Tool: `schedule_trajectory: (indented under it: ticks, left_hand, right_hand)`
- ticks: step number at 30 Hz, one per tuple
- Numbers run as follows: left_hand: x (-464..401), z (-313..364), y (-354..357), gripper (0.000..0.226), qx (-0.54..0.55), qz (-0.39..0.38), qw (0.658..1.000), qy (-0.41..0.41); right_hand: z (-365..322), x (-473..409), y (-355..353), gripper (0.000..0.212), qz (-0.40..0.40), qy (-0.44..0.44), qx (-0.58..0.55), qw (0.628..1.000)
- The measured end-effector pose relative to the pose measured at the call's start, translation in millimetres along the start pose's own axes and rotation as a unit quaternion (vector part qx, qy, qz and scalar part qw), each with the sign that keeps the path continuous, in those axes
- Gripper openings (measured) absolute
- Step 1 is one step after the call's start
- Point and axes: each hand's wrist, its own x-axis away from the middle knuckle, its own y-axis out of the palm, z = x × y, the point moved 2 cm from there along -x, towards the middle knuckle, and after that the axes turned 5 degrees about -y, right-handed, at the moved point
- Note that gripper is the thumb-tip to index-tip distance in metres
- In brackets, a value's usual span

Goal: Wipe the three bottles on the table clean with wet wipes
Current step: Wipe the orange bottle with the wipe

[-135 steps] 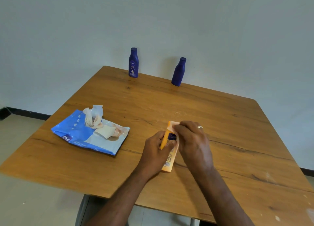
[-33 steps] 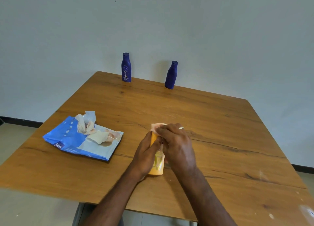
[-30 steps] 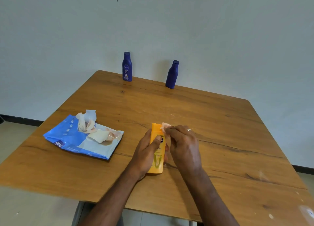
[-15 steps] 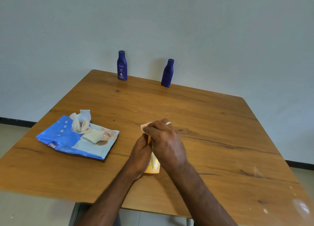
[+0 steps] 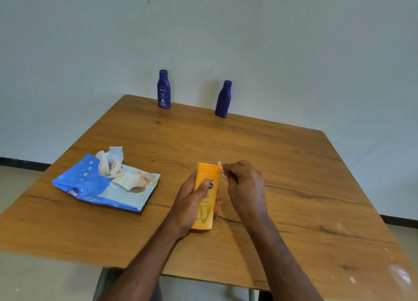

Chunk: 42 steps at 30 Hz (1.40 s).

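Mid-table – left grip (image 5: 192, 201) round orange bottle (image 5: 206, 196), right grip (image 5: 244, 183) pinching wipe (image 5: 222, 171)

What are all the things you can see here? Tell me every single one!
Dark blue plastic bottles: 2, upright at the table's far edge, one labelled, one plain.
Orange plastic bottle: 1, near the middle, held.
Blue wet-wipe pack: 1, on the left, a white wipe sticking out.
White wet wipe: 1, beside the orange bottle's top.
Brown wooden table: 1.
Left hand: grips the orange bottle.
Right hand: pinches the wipe.
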Motion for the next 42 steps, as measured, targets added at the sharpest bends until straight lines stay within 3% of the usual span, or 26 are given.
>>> schedule_trajectory:
  ticks: [6,11,17,23,27,33,36,40,42]
  left_hand:
    - [0,-2,1,0.029,-0.006,-0.001,1.0,-0.008]
    - [1,-1,1,0.031,-0.009,-0.008,1.0,-0.004]
    - [0,-3,3,0.027,-0.032,-0.022,0.999,-0.008]
    - [1,-2,4,0.029,-0.051,-0.024,0.998,-0.002]
    - [4,0,5,0.023,-0.034,-0.027,0.999,-0.001]
    - [4,0,3,0.029,-0.027,-0.022,0.999,-0.024]
    - [2,1,2,0.029,-0.024,-0.012,1.0,-0.013]
    - [2,3,-1,0.027,-0.003,0.016,1.0,-0.012]
    - [-1,1,-3,0.025,0.004,0.042,0.999,-0.009]
  right_hand:
    - [4,0,-8,0.027,0.04,0.084,-0.09,0.992]
    - [-16,-3,-8,0.016,-0.037,-0.044,-0.031,0.998]
    - [-25,-13,-10,0.018,-0.095,-0.077,0.027,0.992]
    - [-39,-21,0,0.016,-0.111,-0.129,0.01,0.985]
    - [-16,-13,-2,0.015,-0.058,-0.09,-0.063,0.992]
    - [11,14,-5,0.018,0.024,0.059,-0.159,0.985]
    - [14,18,-1,0.017,0.038,0.153,-0.265,0.951]
    - [12,23,6,0.02,0.045,0.276,-0.471,0.836]
    - [8,24,9,0.023,0.034,0.29,-0.507,0.811]
